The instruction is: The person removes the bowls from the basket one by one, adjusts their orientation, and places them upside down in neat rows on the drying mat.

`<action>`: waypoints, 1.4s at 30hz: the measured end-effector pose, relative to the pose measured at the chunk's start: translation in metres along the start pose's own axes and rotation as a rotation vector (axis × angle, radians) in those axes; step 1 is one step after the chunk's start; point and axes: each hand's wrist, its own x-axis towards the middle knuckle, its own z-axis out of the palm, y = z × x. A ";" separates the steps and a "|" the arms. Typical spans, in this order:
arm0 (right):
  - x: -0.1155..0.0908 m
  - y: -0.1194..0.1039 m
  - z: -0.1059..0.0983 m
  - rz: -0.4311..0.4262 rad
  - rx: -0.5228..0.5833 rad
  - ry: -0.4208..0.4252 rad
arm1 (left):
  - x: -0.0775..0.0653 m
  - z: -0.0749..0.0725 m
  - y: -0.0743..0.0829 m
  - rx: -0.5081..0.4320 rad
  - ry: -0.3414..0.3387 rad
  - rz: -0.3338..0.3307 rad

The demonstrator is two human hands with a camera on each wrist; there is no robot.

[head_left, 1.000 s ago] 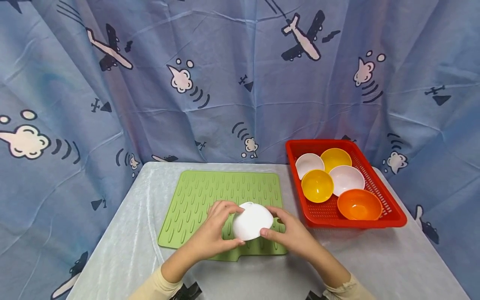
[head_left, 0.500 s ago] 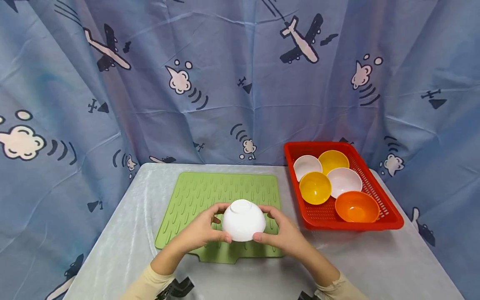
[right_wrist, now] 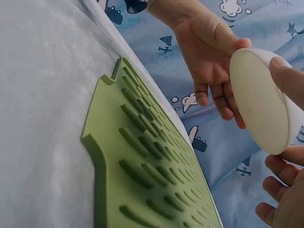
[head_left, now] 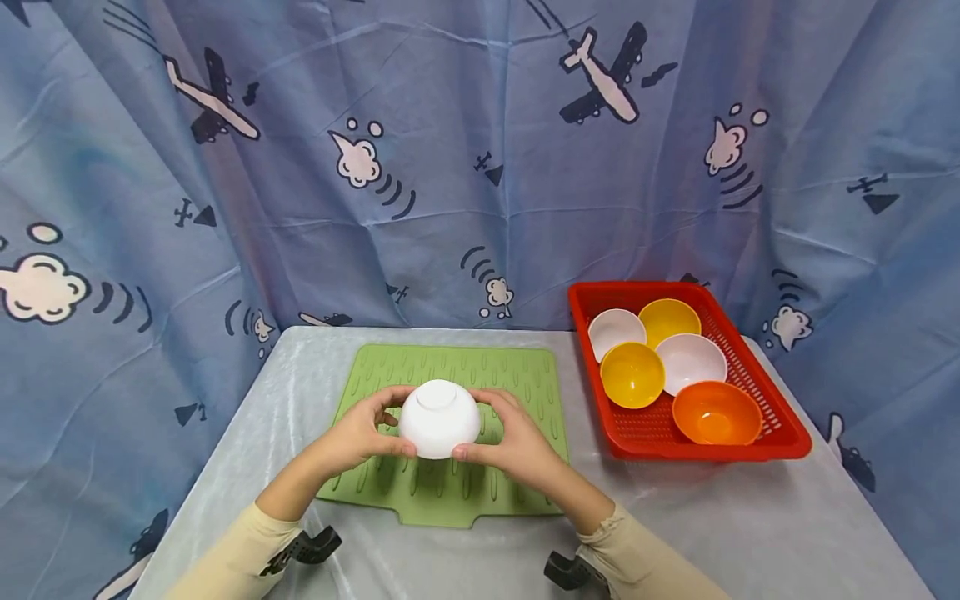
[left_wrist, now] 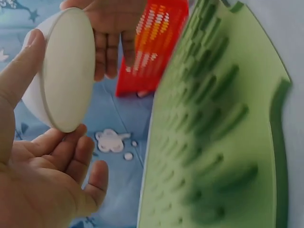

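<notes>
A white bowl [head_left: 439, 423] is held upside down above the green ridged drying mat [head_left: 480, 492], its foot ring facing up in the head view. My left hand [head_left: 361, 433] grips its left side, thumb at the near rim and fingers behind. On the opposite side my right hand [head_left: 510, 437] holds it the same way. Both wrist views show the bowl's open underside, with a gap between its rim and the mat. In the left wrist view the bowl [left_wrist: 69, 71] sits between thumb and fingers; the right wrist view shows the bowl [right_wrist: 261, 99] between both hands.
A red slotted basket [head_left: 787, 442] stands to the right of the mat. Inside are yellow bowls [head_left: 632, 375], white bowls [head_left: 692, 364] and an orange bowl [head_left: 717, 414], openings up. A blue patterned curtain [head_left: 420, 167] hangs behind the pale cloth-covered table [head_left: 480, 567].
The white bowl has gone from tilted to upside down with its foot ring up. Both hands have carried it to the left over the mat. The basket has stayed put.
</notes>
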 end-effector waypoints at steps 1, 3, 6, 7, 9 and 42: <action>0.004 -0.001 0.003 -0.001 0.000 -0.001 | 0.000 -0.004 -0.002 -0.002 0.001 -0.008; 0.012 -0.002 0.009 -0.001 0.008 0.000 | 0.001 -0.012 -0.006 -0.002 0.011 -0.015; 0.026 -0.003 0.019 -0.009 0.022 -0.004 | 0.004 -0.026 -0.013 0.006 0.032 -0.026; 0.031 -0.004 0.023 -0.010 0.027 -0.006 | 0.005 -0.030 -0.016 0.007 0.035 -0.026; 0.039 -0.004 0.030 -0.009 0.026 -0.013 | 0.006 -0.039 -0.022 0.011 0.043 -0.030; 0.162 0.022 0.097 0.044 -0.339 -0.005 | 0.057 -0.114 -0.103 0.196 0.154 -0.188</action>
